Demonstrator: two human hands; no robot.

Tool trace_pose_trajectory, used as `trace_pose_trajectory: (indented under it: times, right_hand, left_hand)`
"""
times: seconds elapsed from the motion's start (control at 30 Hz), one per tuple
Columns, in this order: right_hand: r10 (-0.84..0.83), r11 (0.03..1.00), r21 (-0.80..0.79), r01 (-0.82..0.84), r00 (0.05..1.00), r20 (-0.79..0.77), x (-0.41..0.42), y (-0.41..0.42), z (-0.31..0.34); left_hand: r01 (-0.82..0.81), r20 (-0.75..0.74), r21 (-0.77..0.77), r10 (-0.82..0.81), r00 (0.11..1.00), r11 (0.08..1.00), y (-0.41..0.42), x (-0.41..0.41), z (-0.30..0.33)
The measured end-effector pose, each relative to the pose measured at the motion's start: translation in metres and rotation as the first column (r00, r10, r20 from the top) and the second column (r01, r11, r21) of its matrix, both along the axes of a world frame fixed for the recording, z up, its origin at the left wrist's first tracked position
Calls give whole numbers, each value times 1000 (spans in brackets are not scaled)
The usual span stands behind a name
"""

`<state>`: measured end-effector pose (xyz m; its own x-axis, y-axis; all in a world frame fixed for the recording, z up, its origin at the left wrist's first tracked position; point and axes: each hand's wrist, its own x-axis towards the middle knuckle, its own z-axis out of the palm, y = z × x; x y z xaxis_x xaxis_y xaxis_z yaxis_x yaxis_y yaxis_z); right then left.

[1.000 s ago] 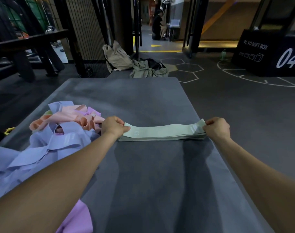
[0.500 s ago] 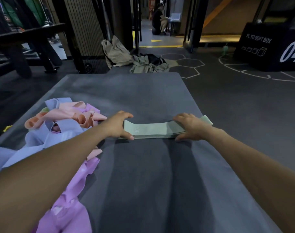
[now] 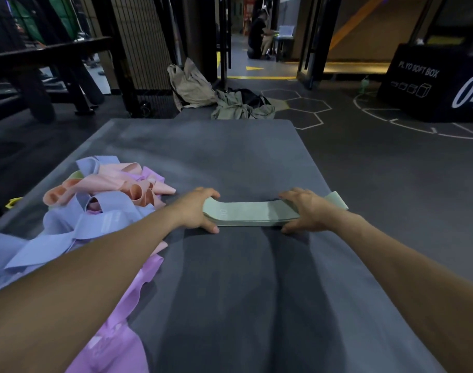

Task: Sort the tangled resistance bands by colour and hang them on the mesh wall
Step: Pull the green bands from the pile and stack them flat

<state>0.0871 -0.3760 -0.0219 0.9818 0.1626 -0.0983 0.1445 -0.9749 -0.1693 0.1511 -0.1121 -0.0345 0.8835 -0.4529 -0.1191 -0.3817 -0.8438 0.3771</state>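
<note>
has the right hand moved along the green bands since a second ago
Yes. The right hand slid inward toward the left hand; the green bands' right end, which it gripped earlier, now pokes out beyond it.
</note>
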Motion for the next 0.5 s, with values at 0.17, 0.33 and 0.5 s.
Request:
trace_pose_trajectory:
  times: [0.17, 0.33, 0.5]
  right_hand:
    - [46, 999, -23, -46, 999, -13, 8, 17, 0]
    - [37, 999, -10, -37, 999, -13, 9, 19, -3]
    - [21, 1000, 6, -21, 1000, -22, 8, 23, -1]
  left_hand:
    - [41, 172, 96, -57, 984, 995, -18, -6, 7]
    - [109, 185, 180, -143, 972, 978, -33, -8, 3]
    - [82, 136, 139, -101, 986, 987, -32, -9, 3]
